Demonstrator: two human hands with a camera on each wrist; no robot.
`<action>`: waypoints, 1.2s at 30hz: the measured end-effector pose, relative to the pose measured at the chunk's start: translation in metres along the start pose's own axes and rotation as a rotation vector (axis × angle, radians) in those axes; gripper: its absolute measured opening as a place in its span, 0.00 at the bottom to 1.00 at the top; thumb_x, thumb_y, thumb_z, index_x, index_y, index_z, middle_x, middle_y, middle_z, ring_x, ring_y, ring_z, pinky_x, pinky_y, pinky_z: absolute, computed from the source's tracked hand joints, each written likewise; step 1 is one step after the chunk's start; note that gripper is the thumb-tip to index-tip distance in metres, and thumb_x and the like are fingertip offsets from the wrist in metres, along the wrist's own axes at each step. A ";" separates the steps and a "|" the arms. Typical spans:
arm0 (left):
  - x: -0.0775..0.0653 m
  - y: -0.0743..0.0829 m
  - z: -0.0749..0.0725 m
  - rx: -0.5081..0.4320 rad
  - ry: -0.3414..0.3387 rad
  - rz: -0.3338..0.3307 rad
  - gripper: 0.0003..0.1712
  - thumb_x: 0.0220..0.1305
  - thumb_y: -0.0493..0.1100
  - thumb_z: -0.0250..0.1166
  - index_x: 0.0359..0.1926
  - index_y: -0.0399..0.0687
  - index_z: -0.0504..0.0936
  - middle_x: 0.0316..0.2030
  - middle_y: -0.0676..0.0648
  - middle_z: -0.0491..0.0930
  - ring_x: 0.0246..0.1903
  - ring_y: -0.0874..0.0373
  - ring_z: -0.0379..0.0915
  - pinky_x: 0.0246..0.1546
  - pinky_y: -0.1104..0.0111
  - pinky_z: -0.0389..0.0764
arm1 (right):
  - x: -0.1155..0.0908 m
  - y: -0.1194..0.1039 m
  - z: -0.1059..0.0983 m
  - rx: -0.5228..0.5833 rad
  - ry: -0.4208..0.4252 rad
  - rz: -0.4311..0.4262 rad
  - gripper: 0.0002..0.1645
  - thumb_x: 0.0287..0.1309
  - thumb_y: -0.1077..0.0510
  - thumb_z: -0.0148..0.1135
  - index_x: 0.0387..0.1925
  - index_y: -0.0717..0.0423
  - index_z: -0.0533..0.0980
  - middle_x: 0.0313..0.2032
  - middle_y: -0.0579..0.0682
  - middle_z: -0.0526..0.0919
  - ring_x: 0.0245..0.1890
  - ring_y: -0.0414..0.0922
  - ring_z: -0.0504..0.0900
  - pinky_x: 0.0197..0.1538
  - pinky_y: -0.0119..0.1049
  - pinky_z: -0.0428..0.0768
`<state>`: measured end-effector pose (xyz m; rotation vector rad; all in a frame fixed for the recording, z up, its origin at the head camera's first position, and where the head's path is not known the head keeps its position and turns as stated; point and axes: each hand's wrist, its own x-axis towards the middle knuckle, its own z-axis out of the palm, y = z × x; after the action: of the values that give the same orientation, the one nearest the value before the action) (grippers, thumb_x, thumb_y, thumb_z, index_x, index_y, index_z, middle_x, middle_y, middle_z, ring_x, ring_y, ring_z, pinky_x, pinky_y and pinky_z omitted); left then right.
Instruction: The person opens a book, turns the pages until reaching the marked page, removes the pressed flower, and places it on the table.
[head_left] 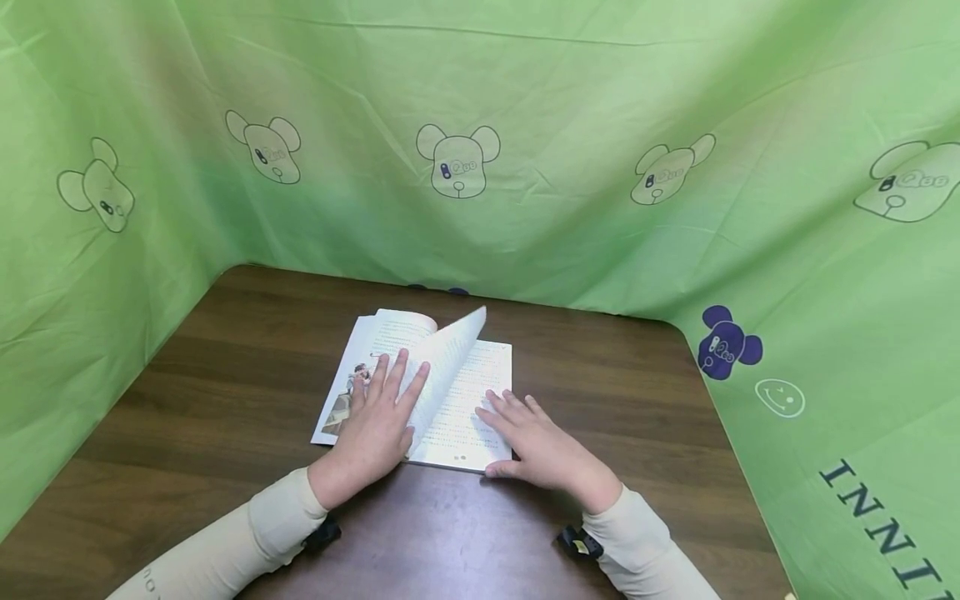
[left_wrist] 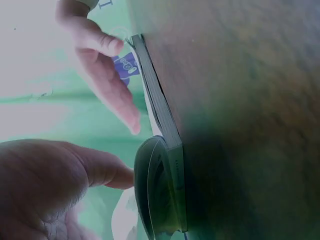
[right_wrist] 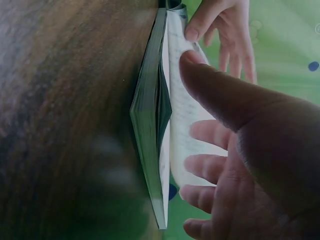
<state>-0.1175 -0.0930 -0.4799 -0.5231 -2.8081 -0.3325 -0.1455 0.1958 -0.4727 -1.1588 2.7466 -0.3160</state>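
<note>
An open paperback book (head_left: 468,417) lies on the table, with an illustration on the left page and printed text on the right. One page (head_left: 456,354) stands up at a slant between the two halves. My left hand (head_left: 378,425) spreads its straight fingers over the left side, its thumb close to the raised page's lower part. At the right edge of the book, my right hand (head_left: 536,442) has its fingers extended over the right page, thumb near the bottom corner. In the right wrist view the thick page block (right_wrist: 152,105) shows edge-on beside my relaxed right fingers (right_wrist: 205,167).
The dark wooden table (head_left: 247,358) has rounded far corners. Green fabric (head_left: 555,233) printed with bear heads hangs around its back and sides. Black wrist devices sit under both pale sleeves (head_left: 277,517).
</note>
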 end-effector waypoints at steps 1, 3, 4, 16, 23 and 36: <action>0.000 0.000 -0.001 0.005 -0.016 0.017 0.51 0.57 0.38 0.72 0.80 0.51 0.59 0.80 0.36 0.50 0.77 0.31 0.44 0.68 0.28 0.52 | 0.000 0.000 0.001 0.000 -0.011 0.000 0.54 0.59 0.32 0.67 0.78 0.51 0.60 0.79 0.59 0.54 0.79 0.62 0.53 0.76 0.65 0.50; 0.000 -0.001 -0.002 0.012 -0.058 0.054 0.48 0.57 0.35 0.68 0.78 0.52 0.63 0.80 0.38 0.52 0.78 0.32 0.44 0.69 0.28 0.49 | 0.000 0.000 0.002 -0.004 -0.029 0.001 0.54 0.59 0.31 0.66 0.78 0.51 0.61 0.79 0.59 0.54 0.79 0.62 0.53 0.76 0.66 0.50; 0.000 -0.001 -0.002 0.011 -0.079 0.074 0.46 0.57 0.34 0.66 0.78 0.52 0.64 0.80 0.39 0.52 0.78 0.32 0.44 0.69 0.28 0.48 | -0.001 0.000 0.003 -0.005 -0.037 0.002 0.54 0.59 0.30 0.66 0.78 0.51 0.61 0.79 0.59 0.54 0.79 0.61 0.53 0.76 0.65 0.50; -0.001 -0.006 -0.003 -0.013 -0.264 0.160 0.36 0.62 0.34 0.62 0.72 0.53 0.73 0.79 0.45 0.57 0.78 0.37 0.48 0.69 0.31 0.54 | 0.000 -0.001 0.002 -0.032 -0.056 -0.026 0.47 0.62 0.36 0.66 0.74 0.55 0.67 0.77 0.61 0.60 0.78 0.60 0.57 0.75 0.65 0.52; -0.002 -0.007 -0.004 -0.033 -0.311 0.083 0.31 0.64 0.37 0.62 0.70 0.48 0.76 0.77 0.41 0.60 0.77 0.36 0.52 0.66 0.30 0.60 | 0.001 -0.002 -0.002 -0.096 -0.060 -0.064 0.36 0.65 0.39 0.66 0.68 0.54 0.75 0.73 0.61 0.67 0.74 0.60 0.66 0.73 0.65 0.60; 0.000 -0.005 -0.005 -0.121 -0.338 -0.051 0.29 0.72 0.54 0.63 0.68 0.47 0.78 0.76 0.41 0.63 0.76 0.37 0.55 0.63 0.29 0.64 | -0.001 0.000 -0.010 -0.247 0.006 -0.234 0.01 0.61 0.55 0.71 0.34 0.44 0.87 0.58 0.54 0.85 0.59 0.54 0.84 0.62 0.58 0.77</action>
<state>-0.1186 -0.0992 -0.4757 -0.5831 -3.1462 -0.4655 -0.1465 0.1979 -0.4624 -1.5459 2.7157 -0.0029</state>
